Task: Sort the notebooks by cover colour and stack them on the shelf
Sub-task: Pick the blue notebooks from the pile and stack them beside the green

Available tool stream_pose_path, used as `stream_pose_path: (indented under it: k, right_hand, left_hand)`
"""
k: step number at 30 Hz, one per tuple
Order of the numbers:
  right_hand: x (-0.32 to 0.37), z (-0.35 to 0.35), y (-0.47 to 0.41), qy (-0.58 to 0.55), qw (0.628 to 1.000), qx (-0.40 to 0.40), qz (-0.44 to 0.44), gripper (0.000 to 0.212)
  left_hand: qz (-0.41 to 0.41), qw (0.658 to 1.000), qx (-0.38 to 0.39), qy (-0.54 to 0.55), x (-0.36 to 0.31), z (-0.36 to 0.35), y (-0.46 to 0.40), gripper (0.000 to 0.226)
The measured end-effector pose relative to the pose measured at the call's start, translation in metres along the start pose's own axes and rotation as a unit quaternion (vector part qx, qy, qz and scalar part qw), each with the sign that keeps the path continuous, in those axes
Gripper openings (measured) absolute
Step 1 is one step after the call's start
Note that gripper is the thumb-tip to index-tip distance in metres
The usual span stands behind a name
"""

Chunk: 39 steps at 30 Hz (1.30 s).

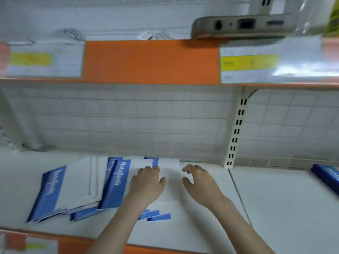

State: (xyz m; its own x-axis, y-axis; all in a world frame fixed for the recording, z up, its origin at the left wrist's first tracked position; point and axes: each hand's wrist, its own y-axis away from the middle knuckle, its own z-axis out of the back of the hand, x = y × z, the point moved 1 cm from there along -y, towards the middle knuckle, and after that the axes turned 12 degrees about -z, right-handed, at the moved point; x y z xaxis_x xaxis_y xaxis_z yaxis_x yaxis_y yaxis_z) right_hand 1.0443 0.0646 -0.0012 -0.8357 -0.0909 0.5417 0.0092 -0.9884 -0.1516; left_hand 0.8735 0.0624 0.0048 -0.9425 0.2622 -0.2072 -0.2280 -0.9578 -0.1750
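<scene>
Blue-and-white notebooks (82, 189) lay fanned, unstacked, on the shelf (275, 208). Left hand (146, 184) pressed flat on them; right hand (198, 182) hovered, fingers loosely curled, empty. Stacking remained.

Left hand (146, 184) palm-down with fingers flat, right hand (198, 182) hovering, fingers loosely curled

The word "NoteBook" is printed in white on the blue cover band of the notebook (117, 182) just left of the left hand (146, 184). The same word appears, blurred, on the blue-banded notebook (50, 193) farther left. White lettering on the dark blue item (328, 176) right of the right hand (198, 182) is illegible. Shelf-edge labels (256, 65) are unreadable.
</scene>
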Motion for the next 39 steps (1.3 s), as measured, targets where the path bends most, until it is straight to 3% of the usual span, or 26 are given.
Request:
stream_pose_path:
  k: [10, 19, 26, 32, 39]
  right_hand:
    - [0.106, -0.080, -0.005, -0.028, 0.999, 0.021, 0.006, 0.033]
    - [0.181, -0.120, -0.007, -0.046, 0.996, 0.047, 0.057, 0.025]
    - [0.220, -0.155, -0.004, -0.026, 0.992, 0.077, 0.098, 0.033]
    - [0.233, -0.175, -0.009, 0.014, 0.993, 0.079, 0.082, 0.035]
    - [0.229, -0.183, -0.008, 0.048, 0.993, 0.070, 0.076, 0.040]
  left_hand:
    - [0.017, 1.000, -0.016, -0.012, 0.119, 0.030, 0.036, 0.037]
    - [0.116, 0.993, -0.011, -0.005, 0.198, 0.047, 0.063, 0.040]
    - [0.174, 0.985, 0.014, -0.011, 0.235, 0.048, 0.086, 0.048]
    - [0.232, 0.973, 0.013, 0.013, 0.257, 0.045, 0.097, 0.084]
    - [0.255, 0.965, -0.052, 0.033, 0.263, 0.047, 0.093, 0.077]
